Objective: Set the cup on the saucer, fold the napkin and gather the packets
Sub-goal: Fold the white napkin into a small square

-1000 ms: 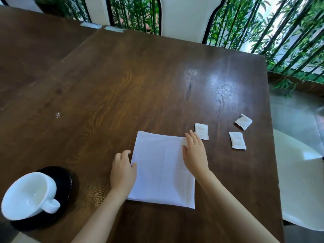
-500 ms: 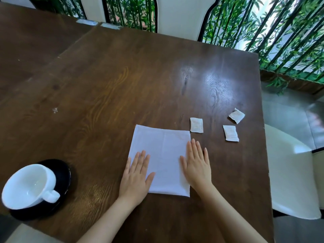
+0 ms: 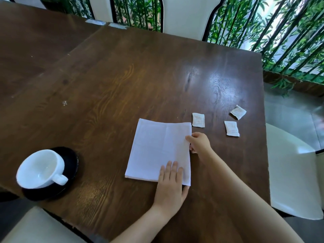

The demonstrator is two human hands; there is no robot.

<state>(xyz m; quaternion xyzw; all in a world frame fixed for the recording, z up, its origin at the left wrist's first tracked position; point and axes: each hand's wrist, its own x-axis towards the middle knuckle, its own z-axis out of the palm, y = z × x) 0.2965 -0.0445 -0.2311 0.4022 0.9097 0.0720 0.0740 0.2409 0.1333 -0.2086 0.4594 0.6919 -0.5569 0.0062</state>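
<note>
A white cup (image 3: pixel 39 168) stands on a black saucer (image 3: pixel 70 165) at the table's near left. A white napkin (image 3: pixel 157 148), folded into a rectangle, lies flat in the middle. My left hand (image 3: pixel 171 183) rests flat on its near right corner, fingers apart. At the napkin's right edge is my right hand (image 3: pixel 199 142), thumb on top and fingers curled under, pinching that edge. Three small white packets lie to the right: one (image 3: pixel 198 120) beside the napkin's far corner, one (image 3: pixel 231 128) further right, one (image 3: pixel 238 112) beyond it.
The dark wooden table (image 3: pixel 122 76) ends close to the packets on the right. White chairs stand at the right (image 3: pixel 294 181), the far side (image 3: pixel 184 14) and near left (image 3: pixel 35 225). Bamboo greenery (image 3: pixel 263 23) lines the back.
My left hand slid rightward across the napkin to its near right corner. My right hand left the napkin's top and took hold of its right edge.
</note>
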